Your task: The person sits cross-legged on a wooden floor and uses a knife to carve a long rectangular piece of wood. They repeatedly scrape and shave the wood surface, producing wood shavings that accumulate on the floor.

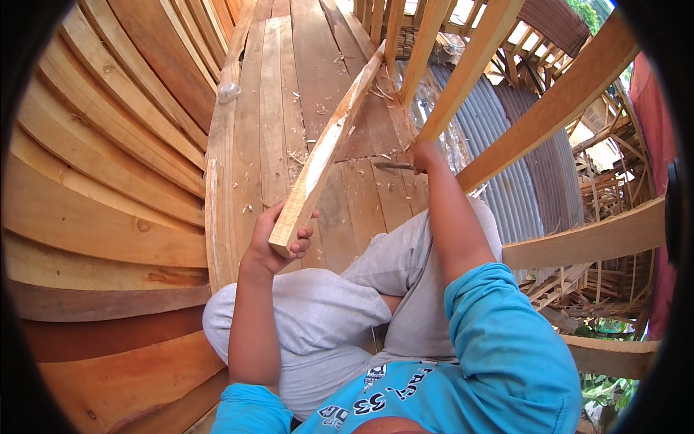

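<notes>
My left hand (289, 230) is wrapped round the near end of a long squared wooden bar (318, 163). The bar slants away to the far right, its far end close to the upright wooden slats. Its upper face is pale and freshly shaved along the middle. To the right of the bar, my right hand (428, 156) is closed on a knife by its handle, which the fingers hide. The knife's dark blade (394, 166) points left toward the bar, apart from it, just above the floorboards.
Curled shavings (296, 155) lie scattered over the plank floor (271, 137). A small clear container (229, 92) stands by the left wall of stacked boards (108, 159). On the right are wooden slats (463, 79), with corrugated metal sheets (506, 188) beyond them.
</notes>
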The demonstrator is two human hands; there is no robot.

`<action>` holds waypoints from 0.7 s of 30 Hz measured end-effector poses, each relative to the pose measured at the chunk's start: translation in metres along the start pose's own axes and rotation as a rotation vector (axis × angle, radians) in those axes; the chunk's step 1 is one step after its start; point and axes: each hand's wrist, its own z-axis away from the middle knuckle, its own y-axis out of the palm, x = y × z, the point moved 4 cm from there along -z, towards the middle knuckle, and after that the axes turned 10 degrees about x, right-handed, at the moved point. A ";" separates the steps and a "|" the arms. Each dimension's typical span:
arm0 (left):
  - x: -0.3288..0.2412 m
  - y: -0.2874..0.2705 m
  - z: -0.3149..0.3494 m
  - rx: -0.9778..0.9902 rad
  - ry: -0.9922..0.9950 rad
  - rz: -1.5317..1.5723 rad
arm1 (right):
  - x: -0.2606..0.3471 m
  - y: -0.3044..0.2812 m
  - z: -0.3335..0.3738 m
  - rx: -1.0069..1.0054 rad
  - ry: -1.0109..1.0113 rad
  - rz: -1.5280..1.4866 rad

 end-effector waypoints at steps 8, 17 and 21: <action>-0.002 0.009 -0.002 -0.007 -0.002 -0.013 | 0.018 0.013 -0.014 -0.213 -0.275 -0.283; -0.002 0.020 -0.001 -0.070 0.026 -0.039 | 0.060 0.047 -0.024 -0.082 -0.337 -0.288; -0.001 0.019 0.000 -0.075 0.029 -0.024 | 0.018 0.028 -0.035 -0.218 0.061 -0.478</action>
